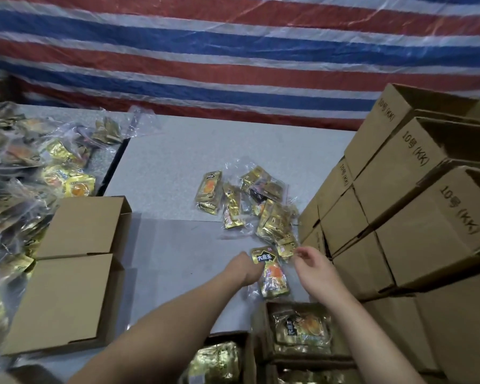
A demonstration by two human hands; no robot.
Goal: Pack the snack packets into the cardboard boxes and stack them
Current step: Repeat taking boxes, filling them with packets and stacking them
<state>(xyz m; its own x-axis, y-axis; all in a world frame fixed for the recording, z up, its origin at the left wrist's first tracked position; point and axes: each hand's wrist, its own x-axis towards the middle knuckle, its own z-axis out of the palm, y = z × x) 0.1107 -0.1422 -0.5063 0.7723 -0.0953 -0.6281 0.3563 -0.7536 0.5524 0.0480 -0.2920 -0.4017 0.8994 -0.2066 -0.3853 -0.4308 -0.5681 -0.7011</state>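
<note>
Seen from above, a person's two bare forearms reach across a grey speckled counter (178, 162) toward a loose scatter of gold foil snack packets (250, 200), several of them in clear plastic bags. The left hand (245, 268) pinches one gold packet (269, 270) printed with a black label and an orange picture; its grip is closed on the packet's left edge, the fingertips hidden behind the foil. The right hand (313, 266) hangs just right of that packet, fingers loosely curled and apart, holding nothing, close to the nearest packets of the scatter.

At the bottom edge, between the forearms, an open cardboard box (269, 322) holds gold packets; a second filled box (225, 358) sits beside it to the left, and the rim of another shows below. On the right, a stack of cardboard boxes (416, 217) rises in several tiers, their sides stamped with "10" and "(KK)"; the top ones stand open. On the left, two closed flat cardboard boxes (75, 261) lie one behind the other on the counter. Beyond them, a large heap of bagged snack packets (25, 173) covers the counter's left end. A red, white and blue striped tarpaulin (233, 51) fills the background behind the counter.
</note>
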